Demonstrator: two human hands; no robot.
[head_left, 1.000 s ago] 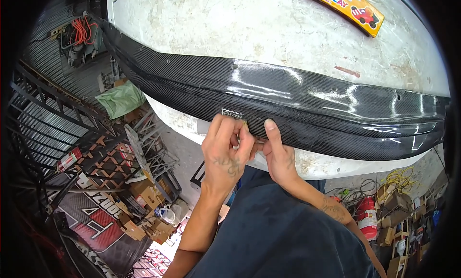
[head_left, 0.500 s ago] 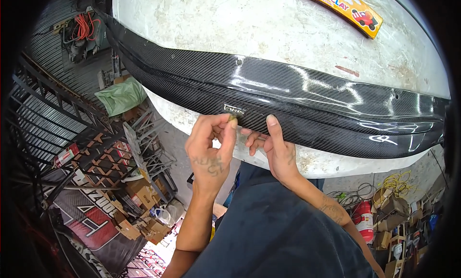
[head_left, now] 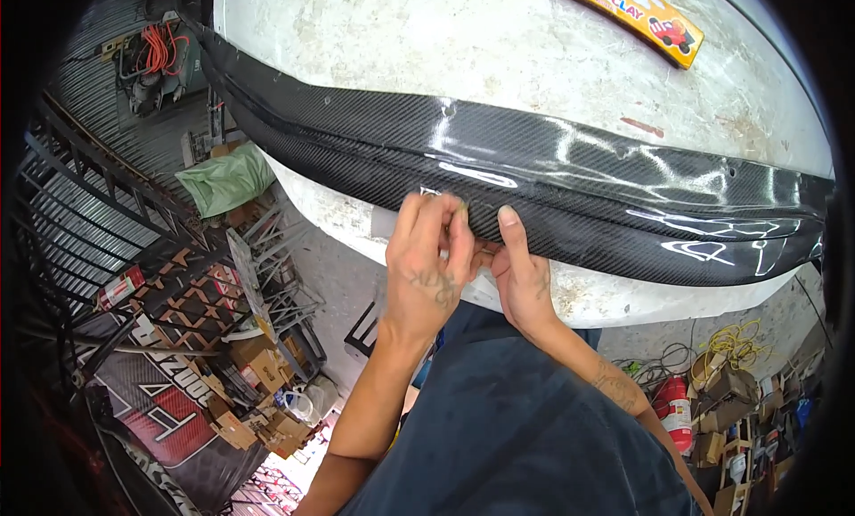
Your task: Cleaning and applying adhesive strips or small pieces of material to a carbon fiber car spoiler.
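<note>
A long, glossy black carbon-fibre panel (head_left: 570, 173), likely a car body part, lies across a scuffed white surface. My left hand (head_left: 427, 258) is at the panel's near edge, fingertips pinched on a small yellow-green lump of clay (head_left: 462, 210), mostly hidden by the fingers. Just left of the pinch, a small silver badge (head_left: 429, 192) on the panel is largely covered by that hand. My right hand (head_left: 525, 280) grips the near edge, thumb resting on the face and fingers curled underneath. The two hands nearly touch.
A yellow clay box (head_left: 637, 17) lies on the white surface (head_left: 356, 35) beyond the panel. Below to the right stand a red fire extinguisher (head_left: 674, 414) and a yellow cord (head_left: 735, 342). Metal frames, cardboard boxes (head_left: 267, 369) and a green bag (head_left: 227, 178) are at left.
My left hand has moved right and slightly up along the panel, past the badge and closer to my right hand. My right hand keeps its hold on the edge.
</note>
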